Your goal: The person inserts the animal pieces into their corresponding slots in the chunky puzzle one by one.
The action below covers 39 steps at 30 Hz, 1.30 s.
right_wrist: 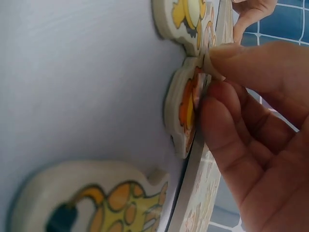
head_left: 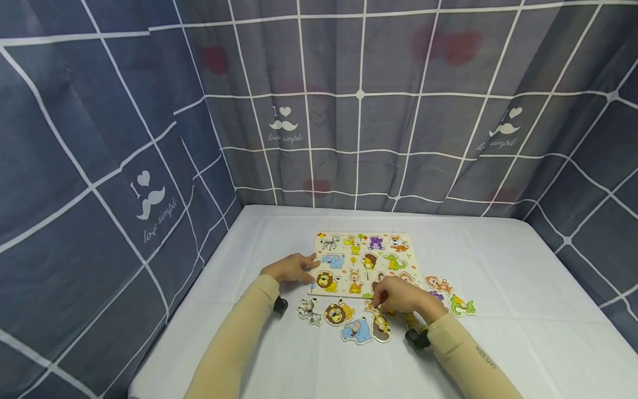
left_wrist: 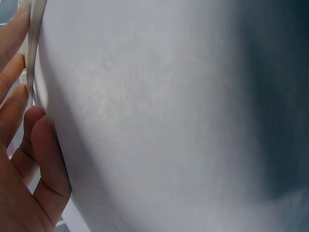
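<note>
1. Your left hand rests at the left edge of the puzzle board, its fingers relaxed and touching that side, gripping nothing.
2. Your right hand is at the board's near edge, thumb and fingertips pinching a pale knob (which piece it belongs to, you cannot tell; your fingers cover the join).
3. The board lies flat on the white table, its printed animals in rows facing up.
4. Just below your pinch in the right wrist view, you have an orange piece beside the board's edge.
5. In front of the board you have the zebra piece, lion piece and blue elephant piece; a giraffe piece lies partly hidden near your right wrist.
6. To the board's right, the monkey piece and green crocodile piece lie close together.
7. Behind everything hangs a grid-patterned curtain.
</note>
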Tool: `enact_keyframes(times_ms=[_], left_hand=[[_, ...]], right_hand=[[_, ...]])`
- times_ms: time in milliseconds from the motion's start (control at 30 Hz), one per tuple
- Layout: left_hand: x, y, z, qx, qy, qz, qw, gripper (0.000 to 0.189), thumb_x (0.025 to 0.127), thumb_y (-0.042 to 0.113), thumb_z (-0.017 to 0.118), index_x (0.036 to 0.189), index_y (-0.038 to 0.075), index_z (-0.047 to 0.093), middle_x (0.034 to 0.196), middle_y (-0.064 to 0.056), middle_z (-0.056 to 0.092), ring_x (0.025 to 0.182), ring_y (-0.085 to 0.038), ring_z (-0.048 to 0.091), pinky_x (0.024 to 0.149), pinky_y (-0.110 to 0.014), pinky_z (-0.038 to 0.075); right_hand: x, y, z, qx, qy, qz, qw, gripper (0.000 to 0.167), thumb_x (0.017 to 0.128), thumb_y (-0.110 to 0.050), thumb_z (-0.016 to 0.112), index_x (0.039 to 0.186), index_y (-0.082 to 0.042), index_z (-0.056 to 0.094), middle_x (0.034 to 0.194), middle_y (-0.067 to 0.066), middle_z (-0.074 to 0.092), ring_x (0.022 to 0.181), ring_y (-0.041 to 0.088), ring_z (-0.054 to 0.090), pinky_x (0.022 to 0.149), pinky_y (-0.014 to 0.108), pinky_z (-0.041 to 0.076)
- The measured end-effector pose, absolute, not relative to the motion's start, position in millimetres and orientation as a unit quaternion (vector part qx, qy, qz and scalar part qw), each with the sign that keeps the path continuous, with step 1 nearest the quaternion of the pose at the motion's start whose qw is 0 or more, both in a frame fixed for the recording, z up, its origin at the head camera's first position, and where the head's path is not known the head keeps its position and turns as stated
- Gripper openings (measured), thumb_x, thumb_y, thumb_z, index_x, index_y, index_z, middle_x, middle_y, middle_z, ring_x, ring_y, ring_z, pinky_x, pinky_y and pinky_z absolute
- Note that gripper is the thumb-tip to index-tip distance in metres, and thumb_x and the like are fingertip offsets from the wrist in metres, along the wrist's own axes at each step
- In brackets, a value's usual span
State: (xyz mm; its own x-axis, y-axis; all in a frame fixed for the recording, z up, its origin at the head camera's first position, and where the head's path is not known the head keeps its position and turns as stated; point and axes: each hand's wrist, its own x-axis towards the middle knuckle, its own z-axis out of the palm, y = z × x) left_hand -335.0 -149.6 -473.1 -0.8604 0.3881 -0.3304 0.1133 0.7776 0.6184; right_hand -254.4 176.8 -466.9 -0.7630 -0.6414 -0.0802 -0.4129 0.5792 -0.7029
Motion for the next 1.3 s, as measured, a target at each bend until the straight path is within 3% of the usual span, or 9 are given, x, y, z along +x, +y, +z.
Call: enact_keyframes(times_ms=[200,967,1300], left_hand=[[-336.7,-149.9,-474.4,0.135,0.914,0.307,0.227,0.065,0.081,0.027,0.082,0.14,0.022,0.058,0.163,0.01,0.03,0.156,-0.027,0.02,0.127,-0.051,0.014],[-338.5,-149.1,-476.6,0.138,0.914,0.311,0.222,0.064,0.08,0.026,0.082,0.139,0.022,0.059,0.163,0.01,0.03,0.156,-0.029,0.019,0.127,-0.052,0.012],[-338.3,-149.9,-476.8,0.136,0.911,0.318,0.223,0.064,0.08,0.026,0.082,0.139,0.02,0.059,0.163,0.009,0.03,0.156,-0.029,0.019,0.127,-0.052,0.012]], right_hand=[[-252.9,175.4,-467.4,-0.308,0.878,-0.332,0.154,0.017,0.075,0.011,0.07,0.08,-0.005,0.072,0.077,0.007,0.068,0.064,0.005,0.053,0.056,0.021,0.049],[-250.8,172.7,-466.9,-0.321,0.886,-0.307,0.134,0.016,0.077,0.008,0.07,0.082,-0.007,0.075,0.077,-0.001,0.069,0.062,0.004,0.056,0.059,0.022,0.051],[-251.7,173.5,-467.2,-0.324,0.884,-0.308,0.14,0.012,0.08,0.001,0.073,0.084,-0.01,0.076,0.08,0.002,0.071,0.068,0.003,0.058,0.063,0.021,0.052]])
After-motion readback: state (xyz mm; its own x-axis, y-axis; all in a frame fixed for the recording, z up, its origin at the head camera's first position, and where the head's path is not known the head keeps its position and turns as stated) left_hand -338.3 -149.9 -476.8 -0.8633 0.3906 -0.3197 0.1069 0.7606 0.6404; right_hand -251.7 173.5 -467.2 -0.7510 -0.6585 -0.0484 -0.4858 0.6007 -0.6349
